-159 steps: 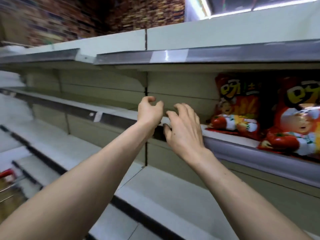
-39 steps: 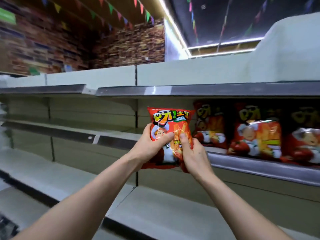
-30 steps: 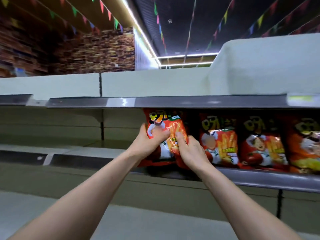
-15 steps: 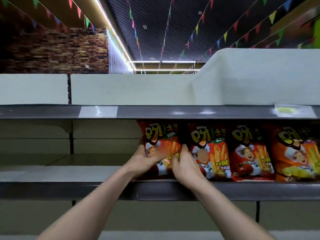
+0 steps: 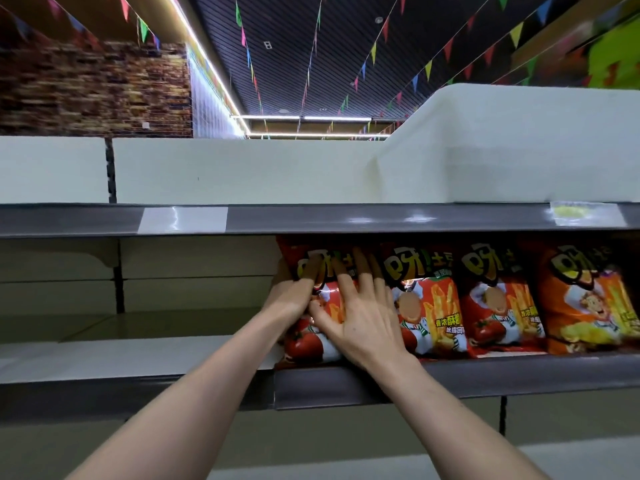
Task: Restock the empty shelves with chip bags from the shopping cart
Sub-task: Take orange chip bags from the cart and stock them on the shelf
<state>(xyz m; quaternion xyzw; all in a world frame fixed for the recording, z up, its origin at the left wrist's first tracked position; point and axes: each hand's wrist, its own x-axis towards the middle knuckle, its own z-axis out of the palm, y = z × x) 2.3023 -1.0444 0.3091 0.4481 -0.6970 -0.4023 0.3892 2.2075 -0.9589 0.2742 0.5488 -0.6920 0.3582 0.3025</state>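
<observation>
A red chip bag [image 5: 305, 345] stands upright on the middle shelf [image 5: 346, 388], at the left end of a row of bags. My left hand [image 5: 292, 294] grips its upper left edge, fingers over the front. Laid flat on the bag's front, my right hand [image 5: 362, 311] presses it with fingers spread and straight. To its right stand two more red bags [image 5: 433, 306] [image 5: 498, 306] and an orange bag [image 5: 588, 306]. The shopping cart is out of view.
The upper shelf rail [image 5: 311, 219] hangs just above the bag tops. Left of the row, the bare shelf board [image 5: 121, 355] runs to the frame's edge. A lower shelf panel [image 5: 311, 434] sits beneath my arms.
I carried the bag up onto the shelf beside the row and stood it there. My right hand went from holding the bag to lying flat on its front.
</observation>
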